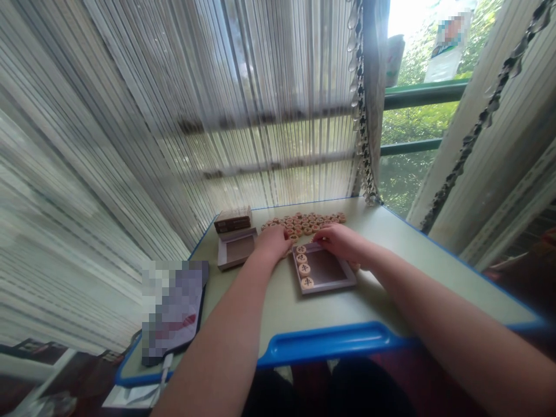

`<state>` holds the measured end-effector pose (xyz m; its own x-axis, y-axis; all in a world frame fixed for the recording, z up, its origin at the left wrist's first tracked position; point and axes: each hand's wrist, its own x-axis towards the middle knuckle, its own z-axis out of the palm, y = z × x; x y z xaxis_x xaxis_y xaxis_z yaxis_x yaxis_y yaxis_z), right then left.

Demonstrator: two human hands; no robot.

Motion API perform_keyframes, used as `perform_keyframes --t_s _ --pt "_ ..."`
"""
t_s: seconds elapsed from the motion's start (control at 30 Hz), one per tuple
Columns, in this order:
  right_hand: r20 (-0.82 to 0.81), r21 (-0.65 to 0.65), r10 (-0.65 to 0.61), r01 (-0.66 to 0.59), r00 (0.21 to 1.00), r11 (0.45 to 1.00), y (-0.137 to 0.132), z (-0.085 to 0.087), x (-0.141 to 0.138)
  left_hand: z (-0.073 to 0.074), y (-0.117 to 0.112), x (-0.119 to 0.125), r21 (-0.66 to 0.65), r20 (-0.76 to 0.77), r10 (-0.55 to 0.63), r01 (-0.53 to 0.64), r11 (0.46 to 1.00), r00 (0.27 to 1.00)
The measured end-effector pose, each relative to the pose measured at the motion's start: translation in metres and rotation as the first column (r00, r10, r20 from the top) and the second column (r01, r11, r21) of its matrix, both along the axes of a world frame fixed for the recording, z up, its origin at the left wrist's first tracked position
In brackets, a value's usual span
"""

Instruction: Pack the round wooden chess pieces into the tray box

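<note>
A shallow open box [328,286] lies in front of me, with several round wooden Chinese chess pieces [304,269] lined up along its left side, dark characters facing up. My right hand [339,238] is over the box's far right edge, fingertips bent together at its far rim; what they pinch, if anything, is hidden. Left of the box, my left hand [273,240] has curled fingers beside the loose chess pieces [299,222] spread across the back of the table. Whether a piece is within those fingers does not show.
At left stand an open box half [223,258] and a brown box [233,220] behind it. A tablet with a cable [178,313] lies on the table's left edge. The table [434,278] has a blue rim with a moulded tray [330,341]. String curtains [260,87] hang behind.
</note>
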<state>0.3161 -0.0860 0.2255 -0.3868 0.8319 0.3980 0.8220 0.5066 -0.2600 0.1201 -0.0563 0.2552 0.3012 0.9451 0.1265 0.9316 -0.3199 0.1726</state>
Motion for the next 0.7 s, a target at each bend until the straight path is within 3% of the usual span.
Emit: perform_keyframes --t_s 0.17,0.33,0.5,0.7 --pt "-0.007 -0.030 0.015 -0.015 1.000 0.999 -0.002 0.001 -0.001 0.000 0.001 -0.001 0.034 -0.065 0.026 -0.024 0.999 0.998" --pt "0.014 -0.077 -0.036 0.037 0.999 0.996 -0.004 0.002 -0.002 -0.008 0.004 0.002 0.146 -0.041 -0.064 0.069 0.987 0.997" --pt "0.026 -0.073 -0.022 0.024 0.999 0.997 -0.003 0.000 -0.002 -0.015 0.011 -0.001 0.123 -0.009 -0.101 0.101 0.987 0.995" --pt "0.020 -0.083 -0.031 0.033 0.999 0.996 -0.002 -0.001 -0.001 -0.013 0.011 -0.001 0.149 -0.009 -0.143 0.142 0.978 0.990"
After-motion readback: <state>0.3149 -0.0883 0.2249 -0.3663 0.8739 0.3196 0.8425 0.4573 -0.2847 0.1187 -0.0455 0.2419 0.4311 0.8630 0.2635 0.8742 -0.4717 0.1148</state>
